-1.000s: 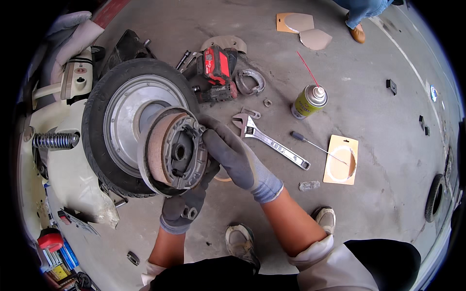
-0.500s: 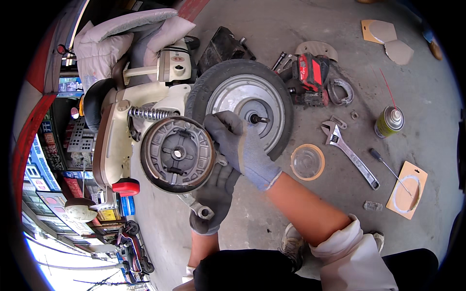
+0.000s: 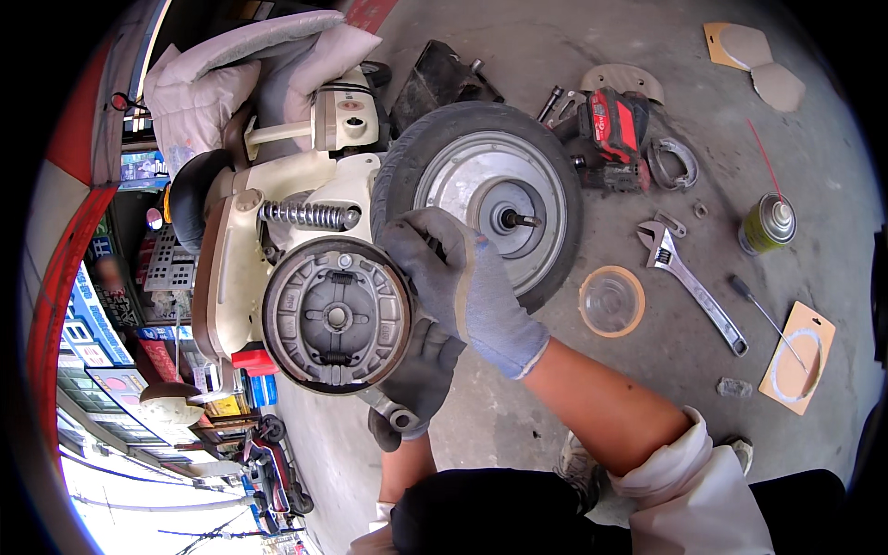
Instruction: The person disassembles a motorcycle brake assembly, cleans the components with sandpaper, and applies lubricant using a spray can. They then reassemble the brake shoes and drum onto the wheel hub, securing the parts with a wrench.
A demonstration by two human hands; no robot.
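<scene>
I hold a round drum-brake backing plate (image 3: 301,319), its curved shoes and two springs facing up toward me, with an arm sticking out at its lower right. My left hand (image 3: 421,375) in a dark grey glove is closed on it from below, fingers partly hidden. My right hand (image 3: 462,287) in a grey glove grips its upper right rim with bent fingers. Behind my hands a wheel (image 3: 444,176) lies flat, its axle (image 3: 523,220) pointing up. The cream scooter body (image 3: 222,287), with an exposed spring shock (image 3: 305,215), is beside the plate.
On the concrete floor lie a red cordless tool (image 3: 610,139), loose brake shoes (image 3: 673,165), an adjustable wrench (image 3: 698,301), a screwdriver (image 3: 763,319), a spray can (image 3: 768,222), a round clear container (image 3: 610,301) and cards (image 3: 777,83). Shop fronts and a parked scooter (image 3: 264,476) are at left.
The brake plate has turned from edge-on to face-up, held in both hands. The view has swung left, showing more of the scooter and street. The person at the upper right has left view.
</scene>
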